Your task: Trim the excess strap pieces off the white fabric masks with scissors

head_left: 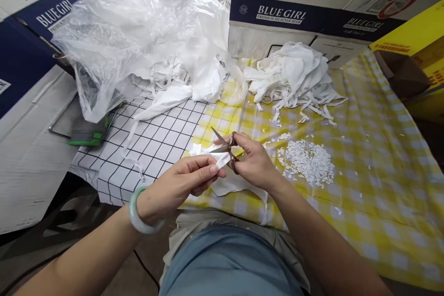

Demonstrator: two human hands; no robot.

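In the head view, my left hand (194, 175) pinches the end of a white cloth piece (231, 186) between thumb and fingers. My right hand (255, 159) grips small scissors (227, 147) by their handles, and the blades are spread apart just above the pinched cloth. The rest of that cloth lies on the table beneath both hands. To the right of my right hand is a heap of tiny white clippings (308, 162). Behind it sits a pile of white cloth pieces with dangling straps (294, 74).
Clear plastic bag (100, 51) and more white cloth (173, 97) cover the back left. Printed cartons (277, 14) stand behind the yellow checked tablecloth (374, 148). A grey-green object (86, 132) lies at the left edge, a brown box (402, 74) at the right.
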